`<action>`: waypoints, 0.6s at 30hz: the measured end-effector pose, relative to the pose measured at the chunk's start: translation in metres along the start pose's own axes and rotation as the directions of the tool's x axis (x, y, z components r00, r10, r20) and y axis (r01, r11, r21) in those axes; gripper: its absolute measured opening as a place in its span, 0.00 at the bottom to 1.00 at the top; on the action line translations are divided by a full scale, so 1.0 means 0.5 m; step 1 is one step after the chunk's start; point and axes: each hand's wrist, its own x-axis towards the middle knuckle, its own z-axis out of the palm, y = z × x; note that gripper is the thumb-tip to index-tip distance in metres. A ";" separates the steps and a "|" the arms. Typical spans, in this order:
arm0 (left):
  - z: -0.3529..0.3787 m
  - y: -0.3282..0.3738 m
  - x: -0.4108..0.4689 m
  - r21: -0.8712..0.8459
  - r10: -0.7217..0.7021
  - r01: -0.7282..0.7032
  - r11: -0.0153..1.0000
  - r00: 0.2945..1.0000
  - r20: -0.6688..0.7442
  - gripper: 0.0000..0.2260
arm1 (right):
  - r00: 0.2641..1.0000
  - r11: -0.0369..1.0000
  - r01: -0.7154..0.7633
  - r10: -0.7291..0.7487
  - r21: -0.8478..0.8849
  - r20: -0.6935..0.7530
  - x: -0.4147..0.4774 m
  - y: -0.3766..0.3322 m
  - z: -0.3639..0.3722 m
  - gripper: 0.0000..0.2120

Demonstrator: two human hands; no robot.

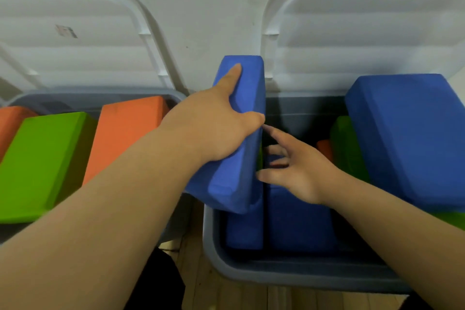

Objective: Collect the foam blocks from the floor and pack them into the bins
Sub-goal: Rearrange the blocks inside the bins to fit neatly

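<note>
My left hand (216,123) grips a long blue foam block (241,158), thumb on its right face and fingers on its left, holding it on edge over the left side of the right grey bin (264,274). My right hand (294,171) hovers inside that bin with fingers spread, just right of the block, holding nothing. Blue blocks (299,219) stand in the bin below. A large blue block (412,138) lies on top at the right, over a green one (347,148). The left grey bin (173,95) holds orange (125,133) and green (40,163) blocks.
Two white bin lids (352,40) lean upright against the white wall behind the bins. A strip of wooden floor (198,269) shows between and in front of the bins. Dark clothing (156,282) is at the bottom edge.
</note>
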 end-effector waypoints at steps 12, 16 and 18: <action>0.075 -0.019 0.016 -0.006 -0.053 0.053 0.999 0.998 0.014 0.39 | 0.930 0.694 -0.354 0.333 -0.627 -0.157 0.081 0.160 -0.005 0.56; 0.075 -0.036 0.000 -0.041 -0.036 0.035 0.999 0.999 -0.012 0.39 | 0.920 0.669 -0.353 0.376 -0.654 -0.112 0.115 0.148 -0.005 0.60; 0.076 -0.041 -0.002 -0.069 -0.030 0.028 0.997 0.999 -0.025 0.39 | 0.918 0.643 -0.340 0.384 -0.686 -0.095 0.125 0.138 -0.006 0.63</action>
